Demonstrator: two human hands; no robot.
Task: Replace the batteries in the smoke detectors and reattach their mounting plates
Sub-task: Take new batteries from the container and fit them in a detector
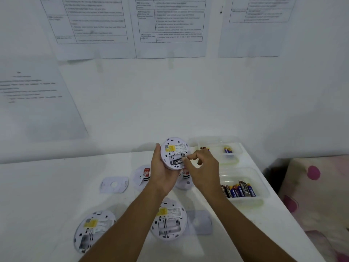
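My left hand (162, 172) holds a round white smoke detector (174, 149) up above the table, its back facing me with a yellow label and an open battery bay. A black battery (177, 163) lies in that bay. My right hand (201, 167) pinches at the right end of the battery with thumb and forefinger. Two more detectors lie back-up on the table, one at the front left (93, 228) and one at the front middle (169, 222), their bays showing no batteries. Loose mounting plates (114, 184) lie to the left and beside the middle detector (200, 222).
A clear tray (263, 188) on the right holds several black and blue batteries (238, 190). Farther back, a second clear tray (236, 143) holds a few batteries. Two more detectors (142, 175) lie under my hands. The table's right edge runs beside a pink-patterned fabric (317, 195). Papers hang on the wall.
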